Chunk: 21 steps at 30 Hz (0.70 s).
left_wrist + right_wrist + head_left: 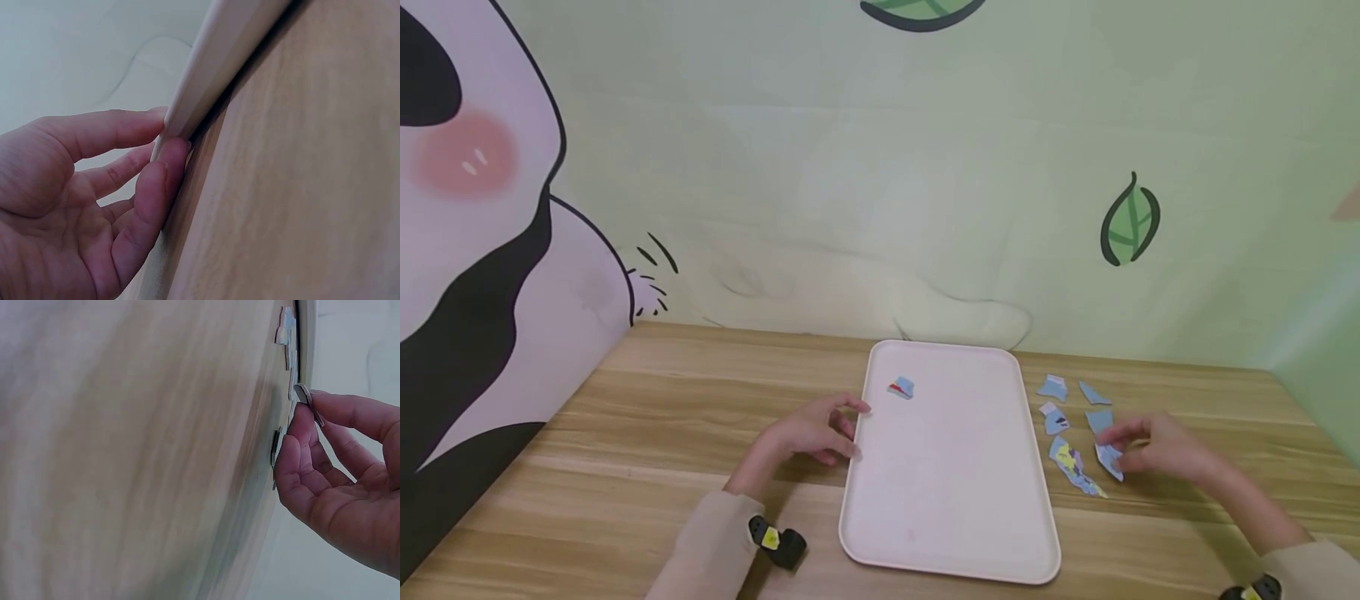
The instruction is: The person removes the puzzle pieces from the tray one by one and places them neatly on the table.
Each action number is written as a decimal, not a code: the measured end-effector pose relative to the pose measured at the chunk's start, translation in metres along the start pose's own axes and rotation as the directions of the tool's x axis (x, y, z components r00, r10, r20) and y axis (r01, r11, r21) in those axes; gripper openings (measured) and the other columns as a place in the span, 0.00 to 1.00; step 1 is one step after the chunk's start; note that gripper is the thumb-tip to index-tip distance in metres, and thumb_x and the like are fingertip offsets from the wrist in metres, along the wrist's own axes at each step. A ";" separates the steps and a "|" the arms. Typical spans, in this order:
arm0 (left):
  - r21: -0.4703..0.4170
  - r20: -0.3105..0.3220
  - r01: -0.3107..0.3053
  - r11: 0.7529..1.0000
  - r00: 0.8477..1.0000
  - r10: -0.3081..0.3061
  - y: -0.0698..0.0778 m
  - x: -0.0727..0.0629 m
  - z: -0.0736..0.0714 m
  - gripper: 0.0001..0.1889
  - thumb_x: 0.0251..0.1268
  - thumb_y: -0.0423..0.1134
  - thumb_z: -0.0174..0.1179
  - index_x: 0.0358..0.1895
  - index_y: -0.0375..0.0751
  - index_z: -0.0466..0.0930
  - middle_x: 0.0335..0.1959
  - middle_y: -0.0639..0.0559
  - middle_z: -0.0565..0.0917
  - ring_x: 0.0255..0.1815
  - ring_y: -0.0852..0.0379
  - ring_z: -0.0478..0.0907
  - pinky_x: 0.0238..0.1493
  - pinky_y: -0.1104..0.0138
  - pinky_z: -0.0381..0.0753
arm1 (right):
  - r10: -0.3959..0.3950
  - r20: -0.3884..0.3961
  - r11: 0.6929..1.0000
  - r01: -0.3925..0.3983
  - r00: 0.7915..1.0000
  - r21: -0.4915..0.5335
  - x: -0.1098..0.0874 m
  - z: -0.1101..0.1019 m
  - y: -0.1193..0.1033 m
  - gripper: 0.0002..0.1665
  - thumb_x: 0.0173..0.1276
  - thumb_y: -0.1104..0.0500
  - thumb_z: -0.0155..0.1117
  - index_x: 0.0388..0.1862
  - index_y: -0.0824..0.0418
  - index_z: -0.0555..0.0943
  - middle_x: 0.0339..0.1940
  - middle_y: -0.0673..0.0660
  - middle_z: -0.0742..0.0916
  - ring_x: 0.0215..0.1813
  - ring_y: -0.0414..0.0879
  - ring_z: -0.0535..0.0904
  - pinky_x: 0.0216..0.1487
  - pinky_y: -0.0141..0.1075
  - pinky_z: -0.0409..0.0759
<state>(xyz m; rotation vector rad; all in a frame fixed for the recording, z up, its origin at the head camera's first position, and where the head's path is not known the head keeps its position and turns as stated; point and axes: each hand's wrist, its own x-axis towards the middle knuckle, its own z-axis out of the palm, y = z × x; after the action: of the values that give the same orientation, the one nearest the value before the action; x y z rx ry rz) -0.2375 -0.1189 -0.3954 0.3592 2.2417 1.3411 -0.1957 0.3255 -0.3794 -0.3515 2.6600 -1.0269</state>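
Observation:
Between the thumb and fingers of my right hand is a thin light-blue puzzle piece, seen edge-on and tilted in the right wrist view. My left hand holds the left rim of a white rectangular tray; the left wrist view shows fingertips against the rim's top and side. A small blue-and-red puzzle piece lies in the tray's upper left. Right of the tray, a yellow-and-blue piece and a blue piece lie near the right hand.
More blue pieces lie on the wooden table between the tray and the right hand's side. A narrow pointed piece is farther back. Behind the table stands a pale green wall with a panda and leaves.

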 end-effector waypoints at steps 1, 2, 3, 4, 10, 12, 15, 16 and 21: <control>0.002 0.000 0.000 1.000 1.000 0.000 0.000 0.000 0.000 0.29 0.48 0.27 0.65 0.57 0.38 0.67 0.33 0.45 0.73 0.26 0.56 0.73 0.25 0.67 0.79 | -0.003 0.005 1.000 0.003 1.000 0.003 0.000 0.000 0.000 0.21 0.49 0.65 0.67 0.44 0.73 0.79 0.42 0.66 0.83 0.43 0.49 0.76 0.36 0.31 0.75; 0.004 -0.001 0.000 1.000 1.000 0.000 0.000 0.000 0.000 0.29 0.48 0.27 0.65 0.57 0.38 0.67 0.33 0.46 0.73 0.26 0.56 0.73 0.25 0.67 0.79 | -0.005 0.013 1.000 0.005 1.000 0.011 0.000 0.001 0.000 0.21 0.49 0.65 0.67 0.43 0.73 0.78 0.42 0.65 0.83 0.42 0.48 0.76 0.35 0.31 0.75; 0.004 -0.001 -0.001 1.000 1.000 0.001 0.001 0.000 0.000 0.29 0.48 0.27 0.65 0.57 0.38 0.67 0.33 0.46 0.73 0.26 0.56 0.73 0.25 0.67 0.79 | -0.011 0.022 1.000 0.011 1.000 0.022 -0.001 0.001 0.000 0.21 0.48 0.66 0.66 0.43 0.74 0.78 0.41 0.65 0.83 0.41 0.47 0.75 0.34 0.31 0.76; 0.004 0.000 -0.001 1.000 1.000 0.001 0.001 0.000 0.000 0.29 0.48 0.27 0.65 0.57 0.38 0.67 0.33 0.46 0.73 0.26 0.56 0.73 0.25 0.67 0.79 | -0.018 0.032 0.999 0.017 0.999 0.035 -0.001 0.002 0.001 0.21 0.48 0.66 0.66 0.43 0.74 0.78 0.41 0.65 0.82 0.39 0.45 0.75 0.33 0.31 0.76; 0.000 0.001 -0.006 1.000 1.000 0.006 0.001 -0.001 0.000 0.29 0.48 0.27 0.65 0.57 0.38 0.66 0.32 0.46 0.72 0.26 0.56 0.73 0.25 0.67 0.79 | -0.061 0.067 0.996 0.056 0.996 0.073 0.000 0.004 0.003 0.21 0.47 0.69 0.65 0.42 0.78 0.77 0.39 0.66 0.82 0.30 0.36 0.74 0.29 0.30 0.76; -0.002 0.000 -0.004 1.000 1.000 0.004 0.001 -0.001 0.000 0.29 0.48 0.27 0.65 0.57 0.38 0.66 0.33 0.46 0.72 0.26 0.56 0.73 0.25 0.67 0.79 | -0.063 0.066 0.996 0.058 0.996 0.071 0.001 0.004 0.003 0.21 0.47 0.69 0.65 0.42 0.78 0.77 0.39 0.66 0.82 0.29 0.36 0.73 0.28 0.29 0.76; -0.004 0.003 -0.002 1.000 1.000 0.002 0.000 -0.001 -0.001 0.29 0.48 0.27 0.65 0.57 0.38 0.66 0.33 0.45 0.72 0.27 0.56 0.73 0.25 0.67 0.79 | -0.071 0.068 0.996 0.066 0.995 0.063 0.000 0.004 0.003 0.21 0.47 0.69 0.66 0.42 0.78 0.77 0.39 0.67 0.82 0.31 0.37 0.75 0.29 0.30 0.77; -0.007 0.005 -0.002 1.000 1.000 0.002 0.000 -0.001 -0.001 0.29 0.48 0.27 0.65 0.57 0.38 0.66 0.33 0.45 0.72 0.27 0.56 0.73 0.25 0.67 0.79 | -0.071 0.067 0.996 0.067 0.995 0.057 -0.001 0.004 0.003 0.21 0.47 0.69 0.66 0.42 0.78 0.77 0.39 0.67 0.83 0.32 0.37 0.75 0.30 0.29 0.77; -0.014 0.011 -0.003 1.000 1.000 0.003 0.000 -0.001 -0.001 0.29 0.48 0.27 0.65 0.57 0.38 0.66 0.32 0.46 0.72 0.27 0.56 0.73 0.25 0.67 0.79 | -0.066 0.061 0.998 0.064 0.996 0.030 -0.002 0.004 0.003 0.19 0.48 0.69 0.66 0.40 0.78 0.78 0.39 0.66 0.83 0.33 0.36 0.75 0.31 0.29 0.76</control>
<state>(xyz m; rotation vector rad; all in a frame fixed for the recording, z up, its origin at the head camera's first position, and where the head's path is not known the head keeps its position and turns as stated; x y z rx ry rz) -0.2374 -0.1195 -0.3947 0.3638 2.2225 1.3524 -0.1932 0.3255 -0.3838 -0.4588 2.5917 -1.0540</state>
